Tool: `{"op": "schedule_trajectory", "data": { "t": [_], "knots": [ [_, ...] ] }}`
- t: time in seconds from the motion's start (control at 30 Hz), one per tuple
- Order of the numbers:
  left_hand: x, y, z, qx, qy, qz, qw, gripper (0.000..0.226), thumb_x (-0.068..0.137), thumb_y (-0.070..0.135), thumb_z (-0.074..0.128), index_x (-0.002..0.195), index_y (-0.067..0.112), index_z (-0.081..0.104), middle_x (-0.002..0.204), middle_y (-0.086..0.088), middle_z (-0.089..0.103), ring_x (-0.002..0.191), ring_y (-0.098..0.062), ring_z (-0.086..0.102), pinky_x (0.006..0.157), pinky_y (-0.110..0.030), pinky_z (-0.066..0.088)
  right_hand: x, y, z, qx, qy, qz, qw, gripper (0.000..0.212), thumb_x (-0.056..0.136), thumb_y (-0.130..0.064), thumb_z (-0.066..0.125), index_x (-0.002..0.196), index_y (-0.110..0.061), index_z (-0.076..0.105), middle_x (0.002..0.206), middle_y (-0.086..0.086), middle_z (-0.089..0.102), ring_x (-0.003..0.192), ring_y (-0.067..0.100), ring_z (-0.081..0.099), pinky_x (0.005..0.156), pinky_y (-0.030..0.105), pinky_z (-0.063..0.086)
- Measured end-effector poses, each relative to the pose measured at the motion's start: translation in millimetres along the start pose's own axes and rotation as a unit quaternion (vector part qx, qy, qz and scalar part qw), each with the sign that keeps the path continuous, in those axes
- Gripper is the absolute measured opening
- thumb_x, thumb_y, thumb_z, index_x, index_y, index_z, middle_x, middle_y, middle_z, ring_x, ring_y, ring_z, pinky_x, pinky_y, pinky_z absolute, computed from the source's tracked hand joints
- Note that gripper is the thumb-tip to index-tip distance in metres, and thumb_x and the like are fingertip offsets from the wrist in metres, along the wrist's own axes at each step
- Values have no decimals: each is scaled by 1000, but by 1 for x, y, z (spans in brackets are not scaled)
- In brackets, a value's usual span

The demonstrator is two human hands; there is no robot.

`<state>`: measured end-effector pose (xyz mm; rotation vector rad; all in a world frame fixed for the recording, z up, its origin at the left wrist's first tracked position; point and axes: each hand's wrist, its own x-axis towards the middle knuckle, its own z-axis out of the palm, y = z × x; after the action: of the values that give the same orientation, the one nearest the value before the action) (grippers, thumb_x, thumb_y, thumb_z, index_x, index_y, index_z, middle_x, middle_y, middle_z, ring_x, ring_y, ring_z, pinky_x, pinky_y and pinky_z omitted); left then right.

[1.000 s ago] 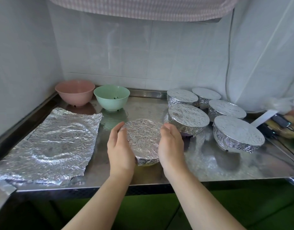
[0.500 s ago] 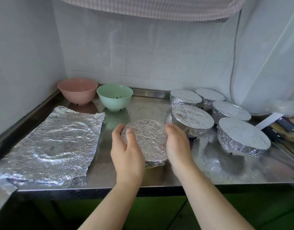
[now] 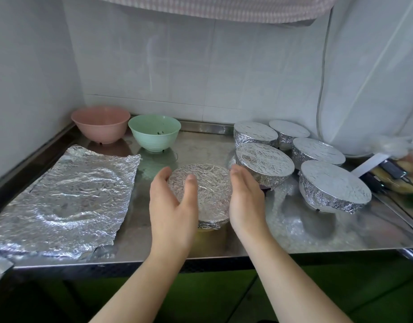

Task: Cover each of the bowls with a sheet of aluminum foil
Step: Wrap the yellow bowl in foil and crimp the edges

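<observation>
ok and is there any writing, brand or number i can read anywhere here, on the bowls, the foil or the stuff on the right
None can be read.
Pink bowl and green bowl: no print shows.
Loose foil sheet and foil-covered bowls: bare crinkled foil.
White strip and clutter at the right edge: too blurred to tell.

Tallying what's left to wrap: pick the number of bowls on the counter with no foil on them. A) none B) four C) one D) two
D: only the pink bowl and the green bowl at the back left stand bare; the bowl between the hands and the five at the right wear foil.
</observation>
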<state>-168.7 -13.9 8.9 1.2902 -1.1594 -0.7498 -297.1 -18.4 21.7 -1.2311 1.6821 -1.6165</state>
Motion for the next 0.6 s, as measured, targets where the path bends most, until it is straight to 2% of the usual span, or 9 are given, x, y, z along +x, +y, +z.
{"op": "schedule_trajectory", "data": {
  "t": [0.07,0.13,0.23,0.27,0.33,0.4,0.43,0.53,0.6],
  "knots": [
    [-5,0,6,28,4,16,999,65,101,47,58,155,15,41,155,3,47,144,-9,39,113,-22,27,-3,-1,5,9,9,9,1000,34,112,-29,47,135,-15,68,115,-23,63,112,-7,55,90,5,35],
    [-2,-1,9,31,7,12,999,61,103,46,56,155,16,43,155,2,49,144,-11,41,113,-23,29,-4,1,5,-3,22,-2,1000,32,112,-25,46,125,-7,69,98,-15,67,94,-10,58,78,-3,34],
    [13,-7,4,12,-20,-4,1000,52,101,53,56,146,28,51,139,8,62,125,-18,62,111,-39,47,-6,2,-5,-32,31,-7,999,30,111,-25,47,99,-6,66,83,6,62,82,7,57,67,16,41],
    [18,-7,-1,10,-25,-9,1000,48,101,53,57,143,30,54,131,10,65,116,-15,66,105,-41,51,-4,2,-10,-42,32,-10,999,29,110,-25,48,92,-10,64,80,4,61,72,4,56,64,19,40],
    [27,-8,-10,3,-21,-11,1000,42,102,49,58,139,28,58,123,12,69,112,-8,66,99,-33,50,4,3,-18,-67,35,-19,997,25,109,-24,49,89,-14,61,80,-1,62,64,-4,52,60,14,39],
    [27,-7,-15,-6,-16,-15,1000,42,103,47,56,139,26,59,121,14,69,116,-6,63,98,-28,46,14,0,-23,-74,23,-23,997,20,107,-27,51,96,-18,65,89,-6,67,75,-8,56,68,14,40],
    [25,-6,-14,-8,-19,-16,1000,43,103,47,56,140,25,58,124,14,68,120,-8,61,101,-30,46,20,-1,-22,-67,7,-21,998,19,106,-30,52,104,-21,69,98,-10,70,89,-6,60,76,17,41],
    [14,-1,-3,1,-26,-8,1000,54,101,46,59,149,22,50,145,7,58,136,-11,50,115,-37,39,25,-5,-13,-51,-73,8,996,36,110,-35,51,140,-23,66,139,-14,64,128,2,55,101,20,38],
    [10,0,6,11,-14,2,1000,60,101,46,60,153,19,46,152,3,52,142,-11,44,119,-37,35,25,-4,-5,-39,-92,19,995,41,111,-36,50,148,-22,61,149,-12,59,138,4,51,116,27,35]
  ]
}}
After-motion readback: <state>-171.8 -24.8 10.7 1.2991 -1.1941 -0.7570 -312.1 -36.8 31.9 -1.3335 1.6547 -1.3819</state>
